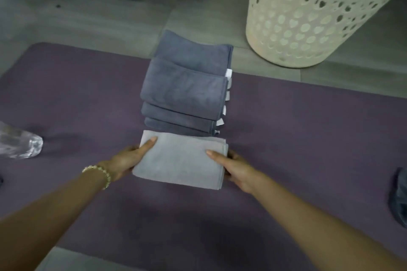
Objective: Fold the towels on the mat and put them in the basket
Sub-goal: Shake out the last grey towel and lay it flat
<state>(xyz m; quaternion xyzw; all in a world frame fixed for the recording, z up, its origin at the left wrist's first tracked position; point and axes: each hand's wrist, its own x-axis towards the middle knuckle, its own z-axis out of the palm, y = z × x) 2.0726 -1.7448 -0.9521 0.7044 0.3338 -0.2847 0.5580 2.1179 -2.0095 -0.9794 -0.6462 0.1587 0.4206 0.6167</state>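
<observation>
Your left hand & right hand clamp the folded light grey towel from both sides, on the purple mat, touching the dark towel stack; basket near, w/ floor between.

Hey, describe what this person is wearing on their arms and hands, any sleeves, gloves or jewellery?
Both forearms are bare as far as the frame shows: no sleeves and no gloves. The left hand has a gold-coloured beaded bracelet around its wrist. The right hand and its wrist carry nothing visible. No rings can be made out on the fingers that show.
</observation>
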